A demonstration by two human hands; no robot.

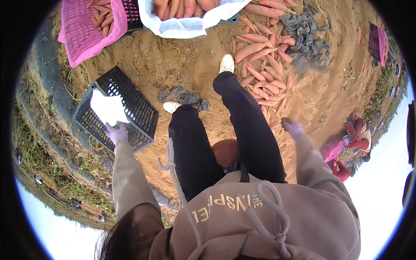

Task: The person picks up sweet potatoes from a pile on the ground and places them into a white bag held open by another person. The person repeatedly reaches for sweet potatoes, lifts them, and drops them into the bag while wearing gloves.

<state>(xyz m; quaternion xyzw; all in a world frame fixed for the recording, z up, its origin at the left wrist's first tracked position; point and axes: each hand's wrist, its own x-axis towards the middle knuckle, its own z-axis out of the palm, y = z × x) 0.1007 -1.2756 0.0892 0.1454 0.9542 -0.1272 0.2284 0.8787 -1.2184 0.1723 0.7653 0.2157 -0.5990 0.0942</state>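
My left hand (117,133), in a pale purple glove, has its fingers on the lower edge of a white sheet (109,105). That sheet lies folded inside a tilted black plastic crate (138,109) with slotted walls. Out to the right, my right hand (293,128) wears a similar glove with dark, soiled fingertips. Its fingers look slightly bent and apart, with nothing seen in them. Just beyond it, a pile of sweet potatoes (266,73) spreads over the soil, beside my right shoe (227,63).
A crate lined in white (182,27) and another lined in pink (94,48), both holding sweet potatoes, stand ahead. Black plastic film (307,35) lies crumpled beside the pile, more (185,97) near my left shoe. Other people (356,136) are at the right. A round reddish-brown seat (225,152) shows between my legs.
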